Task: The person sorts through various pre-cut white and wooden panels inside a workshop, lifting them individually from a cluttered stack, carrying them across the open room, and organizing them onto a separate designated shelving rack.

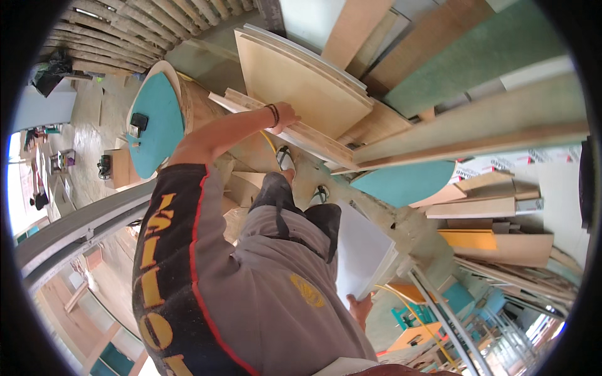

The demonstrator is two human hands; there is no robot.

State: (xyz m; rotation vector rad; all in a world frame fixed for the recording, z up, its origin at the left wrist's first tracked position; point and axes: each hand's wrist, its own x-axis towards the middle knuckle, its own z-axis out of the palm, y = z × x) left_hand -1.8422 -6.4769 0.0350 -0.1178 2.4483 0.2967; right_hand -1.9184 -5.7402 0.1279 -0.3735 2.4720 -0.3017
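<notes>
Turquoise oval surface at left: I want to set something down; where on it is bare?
On the turquoise oval surface, one patch lies between the small dark object and the pale upper rim; another between the little tan piece and the lower tip. The left edge is crowded by both things.

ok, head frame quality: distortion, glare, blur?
Head view: fisheye distortion, grey rail bowed near a black rim; head view: bright opening at far left blown out, blue-fringed; head view: left hand and right hand slightly soft but readable, cause unclear.
</notes>
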